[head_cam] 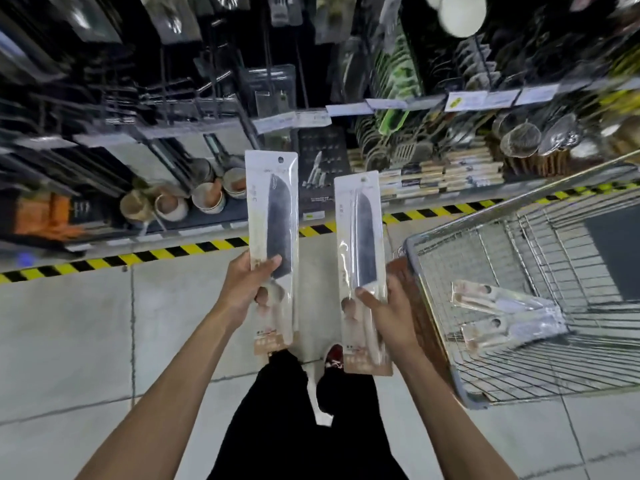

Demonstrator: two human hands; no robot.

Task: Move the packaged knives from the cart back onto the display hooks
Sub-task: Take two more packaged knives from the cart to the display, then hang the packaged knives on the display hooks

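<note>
Item, far left and upper: display hooks [207, 85], blurred metal pegs on a dark rack, some already carrying packs; which peg was free could not be told. Item, below them: a shelf of cups [207, 199], and a yellow-and-black stripe [207, 245] along the floor edge. Item, centre left: left hand [247, 285], fingers and thumb curled round the lower part of the left knife pack [273, 202], held upright with its hang hole [281, 159] at the top. Item, centre right: right hand [391, 306], thumb across the front of the right knife pack [360, 230], fingers behind, likewise upright and set slightly lower. Both packs were clear of the cart and well short of the hooks. Item, right: wire cart [502, 205], with two more packs [502, 303] lying flat on its floor. Risks noted: with both hands occupied, neither could steady a peg, so a small hole might miss the tip and a pack might drop. The slick plastic sleeves could slide in a low grip, and a swung pack might knock hung stock loose.
</note>
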